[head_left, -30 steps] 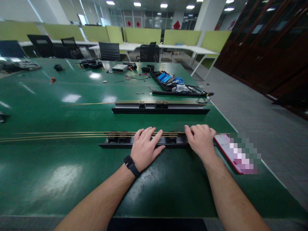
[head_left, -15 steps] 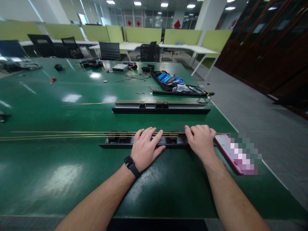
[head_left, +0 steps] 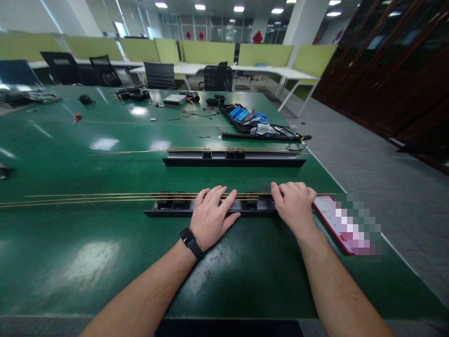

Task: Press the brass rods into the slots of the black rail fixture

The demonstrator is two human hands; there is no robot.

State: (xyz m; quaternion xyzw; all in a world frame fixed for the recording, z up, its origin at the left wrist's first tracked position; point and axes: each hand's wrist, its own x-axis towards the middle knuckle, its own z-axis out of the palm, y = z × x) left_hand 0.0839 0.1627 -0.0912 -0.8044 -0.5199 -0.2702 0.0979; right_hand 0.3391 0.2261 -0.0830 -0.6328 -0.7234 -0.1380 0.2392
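Observation:
My left hand [head_left: 210,215], with a dark watch on its wrist, lies with fingers spread over a black channel-shaped rail [head_left: 168,213] and the thin brass-coloured rods [head_left: 105,198] running along it. The rods stick out far to the left of the rail. Black blocks [head_left: 249,200] sit inside the channel on both sides of that hand. At the rail's right end my right hand [head_left: 294,203] is closed, fingers curled, around one thin rod. A short piece of this rod shows beyond it. The hand hides the rail's end.
A second black rail [head_left: 235,162] with thin rods lies farther back. Behind it is a black tray [head_left: 231,119] with blue packs and cables. A phone [head_left: 331,217], partly blurred out, lies right of my right hand near the table edge [head_left: 403,255]. Electronic parts lie at the back.
The far left end of one rod has slid a little to the right. My right hand has shifted very slightly right; my left hand stays in place on the rail.

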